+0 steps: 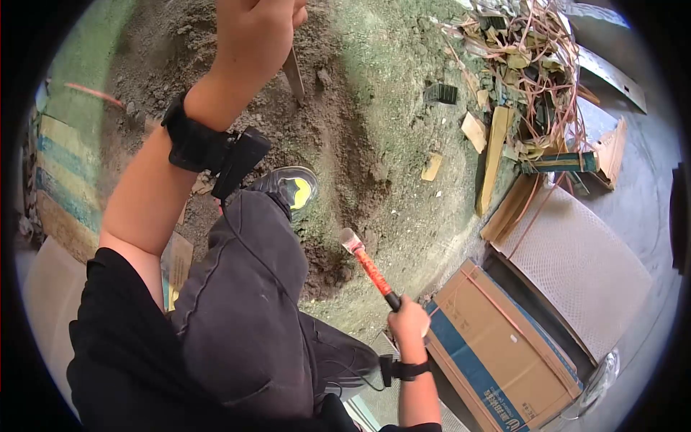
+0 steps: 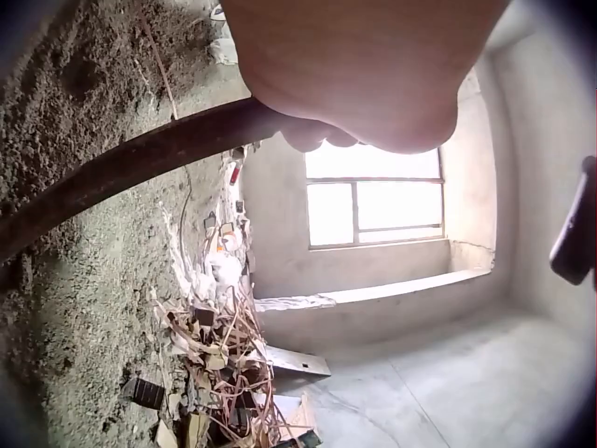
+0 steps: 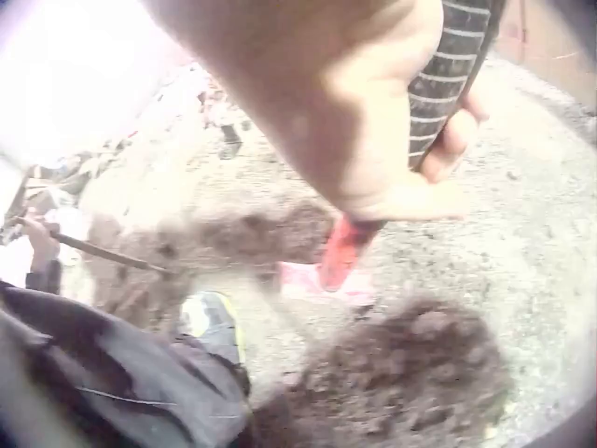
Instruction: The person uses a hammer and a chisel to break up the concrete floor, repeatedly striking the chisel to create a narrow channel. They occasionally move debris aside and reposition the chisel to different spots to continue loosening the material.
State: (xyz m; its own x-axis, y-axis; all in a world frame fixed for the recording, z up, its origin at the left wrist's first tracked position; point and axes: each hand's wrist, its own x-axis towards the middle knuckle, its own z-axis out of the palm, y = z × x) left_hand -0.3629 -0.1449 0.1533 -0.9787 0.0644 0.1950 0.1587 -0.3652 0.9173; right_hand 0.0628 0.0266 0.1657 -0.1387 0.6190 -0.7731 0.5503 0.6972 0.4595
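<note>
My right hand (image 1: 409, 322) grips the black end of a hammer (image 1: 374, 273) with a red-orange patterned handle. Its worn metal head hangs over the trench of loose soil. In the right wrist view, the fingers wrap round the ribbed black grip (image 3: 448, 79), with the reddish hammer head (image 3: 326, 282) below. Up at the top of the head view, my left hand (image 1: 255, 39) holds a dark metal bar (image 1: 294, 78) slanting down to the loose soil (image 1: 317, 129). From the left wrist, the bar (image 2: 131, 159) runs out of the fist, its far end out of frame.
A shoe (image 1: 295, 189) stands in the dug soil. To the right lie a wood strip (image 1: 495, 158), a heap of strapping and scraps (image 1: 533, 79), a flat cardboard box (image 1: 497, 338) and a textured pale panel (image 1: 576, 266). Striped boards (image 1: 68, 173) lie at left.
</note>
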